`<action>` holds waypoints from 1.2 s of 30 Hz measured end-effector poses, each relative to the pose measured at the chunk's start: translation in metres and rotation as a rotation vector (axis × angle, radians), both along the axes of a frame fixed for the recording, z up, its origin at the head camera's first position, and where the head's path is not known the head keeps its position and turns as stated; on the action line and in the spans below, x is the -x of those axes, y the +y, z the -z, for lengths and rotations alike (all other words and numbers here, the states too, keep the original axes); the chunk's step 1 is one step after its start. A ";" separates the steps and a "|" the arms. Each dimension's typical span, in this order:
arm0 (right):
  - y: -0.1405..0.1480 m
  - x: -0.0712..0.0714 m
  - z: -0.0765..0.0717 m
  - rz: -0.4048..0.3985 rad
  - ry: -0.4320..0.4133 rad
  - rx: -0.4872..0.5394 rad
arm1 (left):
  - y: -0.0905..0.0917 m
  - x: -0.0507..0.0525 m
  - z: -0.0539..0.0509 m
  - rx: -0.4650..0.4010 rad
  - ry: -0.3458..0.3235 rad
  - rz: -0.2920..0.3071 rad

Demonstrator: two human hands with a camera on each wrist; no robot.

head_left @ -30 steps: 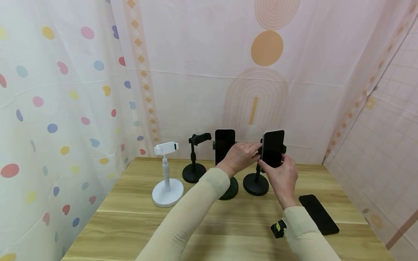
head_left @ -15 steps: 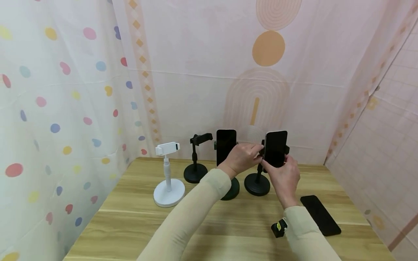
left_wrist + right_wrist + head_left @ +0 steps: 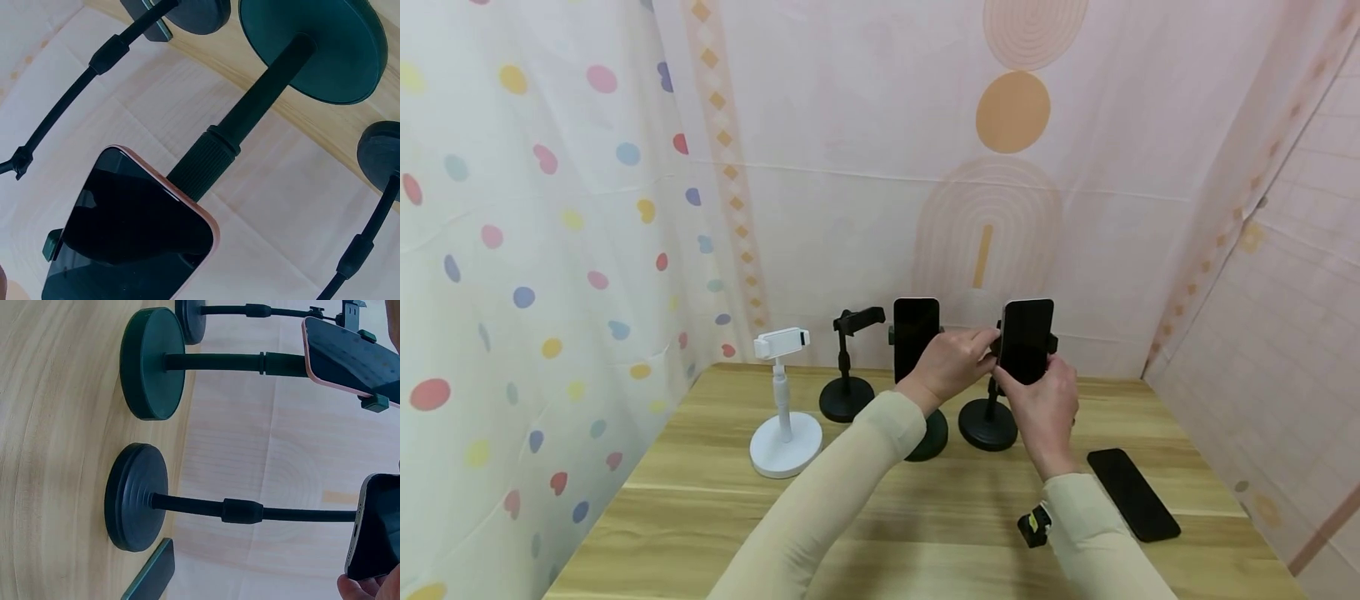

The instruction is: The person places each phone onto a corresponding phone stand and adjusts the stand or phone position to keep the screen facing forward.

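A black-screened phone (image 3: 1028, 342) stands upright in the clamp of the right-hand black phone stand (image 3: 988, 425). My right hand (image 3: 1045, 408) grips its lower part, thumb at the lower left corner; fingertips show at the phone's edge in the right wrist view. From the left, my left hand (image 3: 951, 358) reaches across and pinches the stand's clamp beside the phone; its fingertips are partly hidden. Behind my left wrist, a pink-edged phone (image 3: 131, 225) sits in a dark green phone stand (image 3: 319, 56), its base partly covered by my arm.
A white phone stand (image 3: 786, 446) and another black phone stand (image 3: 846, 398), both without phones, stand to the left. Flat on the wooden table (image 3: 925, 533), at the right, lies a black phone (image 3: 1133, 495). A patterned curtain (image 3: 850, 233) hangs behind the table.
Both hands stay at the right-hand stand. My right hand and wrist have shifted slightly left while the phone keeps its place. The head view sways a little.
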State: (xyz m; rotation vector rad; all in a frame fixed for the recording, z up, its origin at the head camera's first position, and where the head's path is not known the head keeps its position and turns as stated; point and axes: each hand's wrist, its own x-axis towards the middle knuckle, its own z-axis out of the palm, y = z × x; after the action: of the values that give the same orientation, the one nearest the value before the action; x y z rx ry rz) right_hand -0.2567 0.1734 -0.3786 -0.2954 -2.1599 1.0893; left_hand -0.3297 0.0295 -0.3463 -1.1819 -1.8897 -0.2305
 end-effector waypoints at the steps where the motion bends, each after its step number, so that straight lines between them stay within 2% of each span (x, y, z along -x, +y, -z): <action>1: 0.000 0.000 0.000 0.000 -0.002 0.001 | 0.000 -0.001 0.000 0.001 -0.020 -0.006; 5: 0.000 0.000 0.000 0.007 -0.004 -0.001 | -0.002 -0.005 0.001 0.002 -0.105 -0.026; 8: 0.000 0.000 0.000 0.008 0.000 -0.013 | -0.001 -0.008 0.000 -0.013 -0.224 -0.031; 16: 0.003 -0.001 -0.001 -0.037 0.007 -0.025 | 0.009 -0.013 -0.011 -0.196 -0.754 0.002; 19: 0.005 -0.002 -0.003 -0.074 -0.014 -0.017 | 0.013 -0.013 -0.013 -0.247 -0.878 -0.016; 24: 0.013 -0.002 -0.005 -0.134 -0.046 0.010 | 0.016 -0.013 -0.014 -0.285 -0.963 -0.022; 30: 0.028 0.005 -0.020 -0.225 -0.020 0.031 | 0.015 -0.012 -0.016 -0.309 -0.989 0.016; 36: 0.036 0.012 -0.035 -0.308 -0.054 -0.008 | 0.014 -0.011 -0.015 -0.310 -1.018 0.001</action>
State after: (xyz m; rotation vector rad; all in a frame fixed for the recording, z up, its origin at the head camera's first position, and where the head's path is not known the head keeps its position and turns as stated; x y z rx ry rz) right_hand -0.2690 0.2097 -0.3436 0.0136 -2.3092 1.2522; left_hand -0.3184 0.0436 -0.3308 -0.8997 -2.5521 -1.2669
